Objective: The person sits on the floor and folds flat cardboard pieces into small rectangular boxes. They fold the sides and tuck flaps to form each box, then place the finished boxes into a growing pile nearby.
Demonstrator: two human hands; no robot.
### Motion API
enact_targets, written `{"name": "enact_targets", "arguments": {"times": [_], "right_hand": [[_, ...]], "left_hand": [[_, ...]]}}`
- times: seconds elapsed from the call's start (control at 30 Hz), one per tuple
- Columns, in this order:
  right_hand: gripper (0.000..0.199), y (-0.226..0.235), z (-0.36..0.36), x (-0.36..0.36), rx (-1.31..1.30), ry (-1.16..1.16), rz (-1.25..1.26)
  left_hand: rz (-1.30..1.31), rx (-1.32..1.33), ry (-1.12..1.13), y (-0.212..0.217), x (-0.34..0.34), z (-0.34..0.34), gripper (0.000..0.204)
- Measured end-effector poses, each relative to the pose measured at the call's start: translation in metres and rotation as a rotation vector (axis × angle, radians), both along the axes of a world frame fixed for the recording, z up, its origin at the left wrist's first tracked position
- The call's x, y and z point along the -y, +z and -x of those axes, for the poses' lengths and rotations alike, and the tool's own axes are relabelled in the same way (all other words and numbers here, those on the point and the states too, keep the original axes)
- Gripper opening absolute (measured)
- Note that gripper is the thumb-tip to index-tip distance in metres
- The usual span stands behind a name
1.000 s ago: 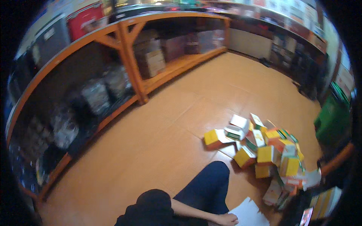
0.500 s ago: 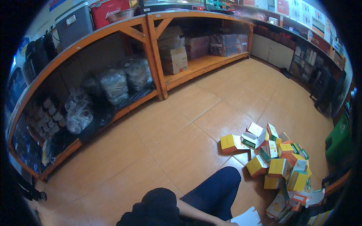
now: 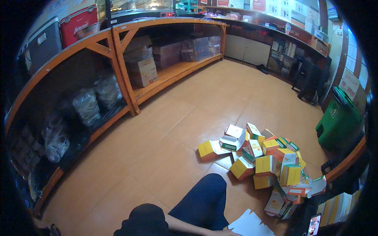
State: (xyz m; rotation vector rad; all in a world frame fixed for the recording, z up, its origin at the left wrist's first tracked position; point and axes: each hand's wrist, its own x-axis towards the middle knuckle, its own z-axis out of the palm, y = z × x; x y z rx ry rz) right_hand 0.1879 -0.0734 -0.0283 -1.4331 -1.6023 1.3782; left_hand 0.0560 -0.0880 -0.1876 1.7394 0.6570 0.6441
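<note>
My left forearm comes in low from behind a dark-clothed bend, and my left hand (image 3: 221,233) is at the bottom edge, partly cut off. It grips the edge of a white flattened cardboard piece (image 3: 251,224) with notched flaps, whose lower part is out of the picture. My right hand is not in view. Beyond my dark trouser leg (image 3: 202,200), a heap of yellow, white, orange and green cartons (image 3: 264,165) lies loosely on the tiled floor, several with their flaps open. Crumpled cartons (image 3: 275,204) lie nearest the cardboard piece.
At the lower right are a lit phone (image 3: 314,225) and a stack of cartons (image 3: 338,210). A green bin (image 3: 338,118) stands beyond the heap. Along the left runs an orange wooden shelf frame (image 3: 130,94) with plastic-wrapped bundles (image 3: 86,106) and a cardboard box (image 3: 143,72).
The view has swung right, so the shelves and heap sit further left. More of the white cardboard piece shows beside my left hand, and the phone has come into view. The heap looks unchanged.
</note>
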Motion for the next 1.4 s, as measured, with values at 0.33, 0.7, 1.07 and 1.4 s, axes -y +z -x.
{"name": "enact_targets", "arguments": {"times": [0.33, 0.7, 1.07, 1.4], "right_hand": [[0.056, -0.010, -0.028, 0.033, -0.081, -0.103, 0.110], [0.036, 0.007, -0.132, 0.104, 0.370, -0.286, 0.302], [0.065, -0.022, -0.042, 0.196, 0.725, -0.800, 0.134], [0.043, -0.017, -0.145, 0.188, 0.819, -0.710, 0.074]], "left_hand": [[-0.385, 0.040, 0.134, 0.030, 0.003, 0.023, 0.059], [0.193, 0.190, -0.221, 0.148, -0.003, 0.059, 0.014], [0.430, 0.152, -0.193, 0.122, -0.012, 0.044, 0.018], [0.402, 0.272, -0.267, 0.132, -0.007, 0.042, 0.010]]}}
